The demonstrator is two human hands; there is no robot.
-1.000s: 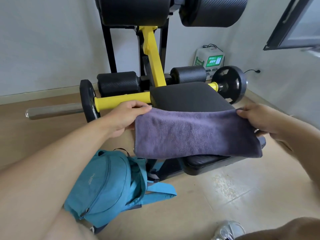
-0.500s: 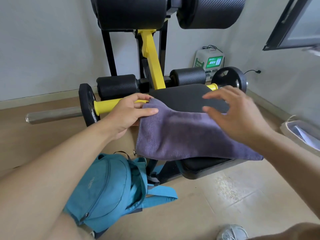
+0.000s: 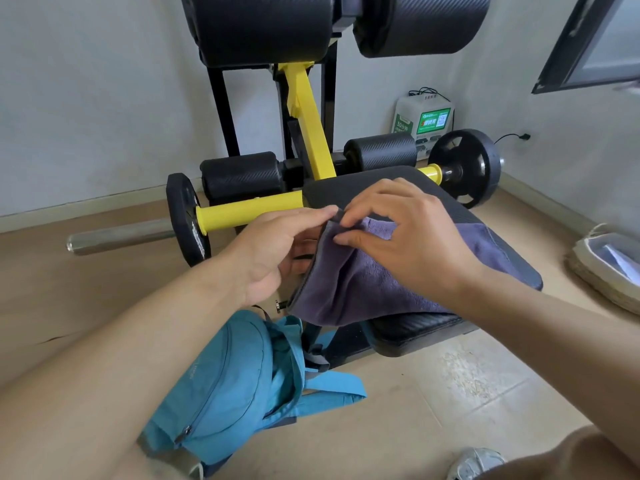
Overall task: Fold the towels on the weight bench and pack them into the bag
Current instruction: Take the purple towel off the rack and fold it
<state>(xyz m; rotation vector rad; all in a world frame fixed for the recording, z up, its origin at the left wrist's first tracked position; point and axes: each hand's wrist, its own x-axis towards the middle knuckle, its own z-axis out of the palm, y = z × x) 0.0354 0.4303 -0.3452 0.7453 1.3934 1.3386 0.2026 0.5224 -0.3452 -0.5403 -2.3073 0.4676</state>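
Your left hand (image 3: 277,251) is pinching the far-left corner of the purple towel (image 3: 367,282), thumb and fingers curled on the edge. Your right hand (image 3: 398,233) has come across and meets it at that same corner; fingertips (image 3: 341,240) are curled onto the cloth, index and thumb look to be pinching the hem. Both hands are together, nearly touching at the corner.

The towel lies on the black bench pad (image 3: 460,216), with its left side draped over the pad's near-left edge and its right end flat on the pad. The blue bag (image 3: 235,379) sits on the floor below the towel, against your left forearm, with its straps trailing right.

Compared with half a second ago: your right hand was spread open, hovering over the towel's middle; now it's down at the left corner. Left hand's grip is unchanged. The corner is lifted a bit and bunched. The bag hasn't moved.
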